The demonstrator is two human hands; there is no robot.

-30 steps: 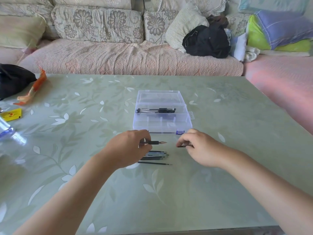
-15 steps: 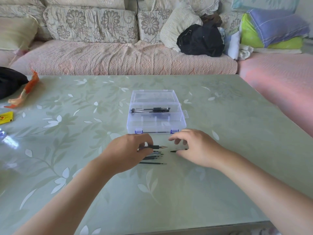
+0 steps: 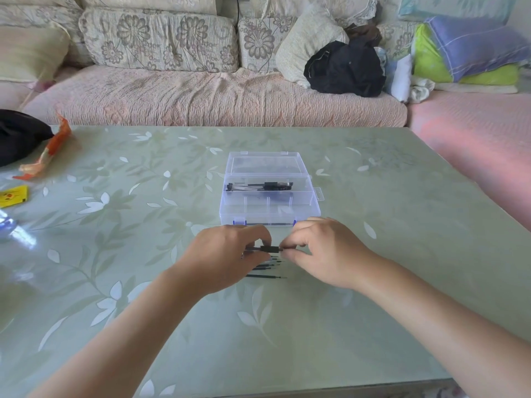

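Note:
A clear plastic box (image 3: 313, 209) with its lid open stands on the green table; black pens (image 3: 260, 186) lie in its rear compartment. Just in front of it, my left hand (image 3: 227, 257) holds a black pen (image 3: 270, 249) by its left part. My right hand (image 3: 324, 251) pinches the pen's right end between thumb and fingers, so the two hands meet over the pen. Under them, several thin black refills (image 3: 265, 275) lie side by side on the table, partly hidden by my left hand.
A black bag (image 3: 17, 133), an orange wrapper (image 3: 47, 150) and a yellow packet (image 3: 13, 196) lie at the table's left edge. A sofa (image 3: 201, 99) with cushions and a black garment (image 3: 344, 68) runs behind the table.
My right hand picked up a small black piece from the table and brought it left to the pen held in my left hand; the pen's bare tip is now covered.

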